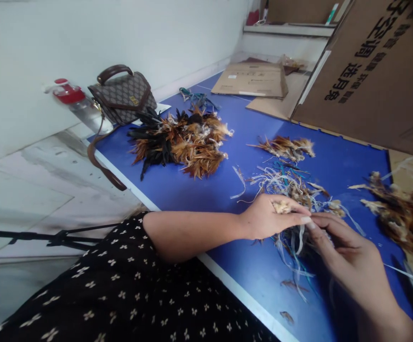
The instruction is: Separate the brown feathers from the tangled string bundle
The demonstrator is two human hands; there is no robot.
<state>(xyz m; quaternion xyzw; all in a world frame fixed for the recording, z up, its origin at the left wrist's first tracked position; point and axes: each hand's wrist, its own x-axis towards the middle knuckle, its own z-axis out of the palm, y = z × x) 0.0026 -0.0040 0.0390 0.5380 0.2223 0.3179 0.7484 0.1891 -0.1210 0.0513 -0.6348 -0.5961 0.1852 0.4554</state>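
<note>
At the lower right of the frame, the right hand (352, 259) reaches up and inward, thumb stretched forward and fingers curled; its fingertips meet the left hand's, and I cannot tell whether they pinch anything. The left hand (263, 218), its forearm lying nearly level from the left, curls around a pale tuft (282, 207), thumb pressed toward the index fingertip. The step in hand looks like fine fingertip work on this tuft, at right of centre; the next move seems to call for a steady left grip and small, precise right-hand motions, clear of loose threads. Under and behind the hands lies a tangle of strands (301, 192) on the blue table (206, 202). Beyond it sits a small feather bundle (286, 148), with a larger feather pile (188, 147) at upper centre-left and a patterned bag (124, 97) behind that.
</note>
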